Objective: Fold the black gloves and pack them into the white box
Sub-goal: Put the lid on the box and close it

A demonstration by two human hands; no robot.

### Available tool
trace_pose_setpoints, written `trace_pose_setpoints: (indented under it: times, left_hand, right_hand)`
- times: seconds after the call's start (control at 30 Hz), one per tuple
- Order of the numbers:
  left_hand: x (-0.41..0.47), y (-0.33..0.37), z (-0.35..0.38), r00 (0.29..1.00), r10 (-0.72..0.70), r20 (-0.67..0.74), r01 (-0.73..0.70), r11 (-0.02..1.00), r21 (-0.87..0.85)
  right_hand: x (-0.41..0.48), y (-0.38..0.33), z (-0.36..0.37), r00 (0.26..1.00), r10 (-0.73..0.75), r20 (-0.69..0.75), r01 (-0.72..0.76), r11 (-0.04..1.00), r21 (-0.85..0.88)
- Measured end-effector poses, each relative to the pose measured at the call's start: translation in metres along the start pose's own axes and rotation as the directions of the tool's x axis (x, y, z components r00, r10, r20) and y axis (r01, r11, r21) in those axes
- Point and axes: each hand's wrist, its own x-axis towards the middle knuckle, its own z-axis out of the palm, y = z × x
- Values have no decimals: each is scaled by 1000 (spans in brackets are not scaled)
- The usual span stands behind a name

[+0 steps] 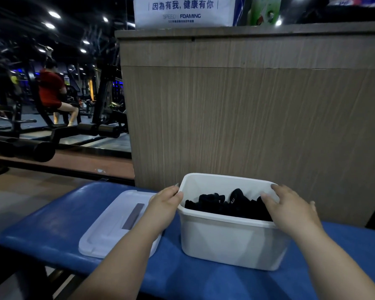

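Left hand (pixel 167 200) pinches white box (pixel 225 241) at left rim; right hand (pixel 290 210) clasps right rim, fingers draped above black gloves (pixel 225 206) inside.

White box (pixel 225 241): rectangular plastic tub, open at the top, standing upright at lower centre-right of the frame. Black gloves (pixel 230 205): heaped loosely inside it, the pile lying below the rim.

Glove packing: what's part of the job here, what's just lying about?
Job: white box, black gloves, lid, left hand, right hand.
Lying about: blue bench, wooden counter, sign, gym machines.
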Motion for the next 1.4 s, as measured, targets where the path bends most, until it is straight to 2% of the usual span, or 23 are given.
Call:
trace_pose_setpoints:
  times: [0.1, 0.27, 0.43, 0.6, 0.7, 0.83, 0.9, 1.0, 1.13, 1.27, 1.4]
  left_hand:
    - [-3, -5, -7, 1000, 17, 3, -17, 998, 55]
    - [-12, -9, -19, 999, -26, -21, 28, 995, 96]
    - [-22, -23, -37, 994, -101, -37, 104, 990, 96]
    - [-27, -35, -56, 993, -97, -61, 105, 983, 149]
    - [-27, -47, -71, 985, -133, -107, 153, 965, 211]
    - [-27, -72, -94, 938, -259, -230, 322, 897, 303]
    - [-25, -84, -103, 914, -306, -267, 393, 834, 388]
    - [-23, -95, -110, 898, -327, -296, 434, 774, 462]
    - [-22, -108, -117, 883, -364, -296, 468, 726, 505]
    - [-19, -119, -124, 871, -394, -294, 491, 718, 492]
    - [-16, -129, -134, 871, -388, -302, 483, 786, 385]
  right_hand:
    - [-18, -26, 0, 996, -84, -36, 84, 996, 24]
    - [-40, -71, 19, 965, -264, 5, 263, 964, 29]
    - [-50, -106, 39, 939, -338, 64, 338, 941, 2]
    - [-61, -136, 57, 890, -449, 74, 452, 892, -26]
    - [-64, -152, 70, 838, -546, 26, 546, 838, 2]
    - [-77, -173, 93, 698, -714, -51, 716, 695, 66]
    - [-85, -182, 107, 663, -748, 5, 745, 661, 89]
    - [-91, -191, 128, 677, -708, 203, 704, 703, 104]
    - [-84, -200, 152, 746, -530, 404, 544, 834, 89]
    - [-79, -202, 164, 787, -358, 502, 437, 898, -45]
    - [-77, -198, 178, 758, -286, 586, 410, 908, -87]
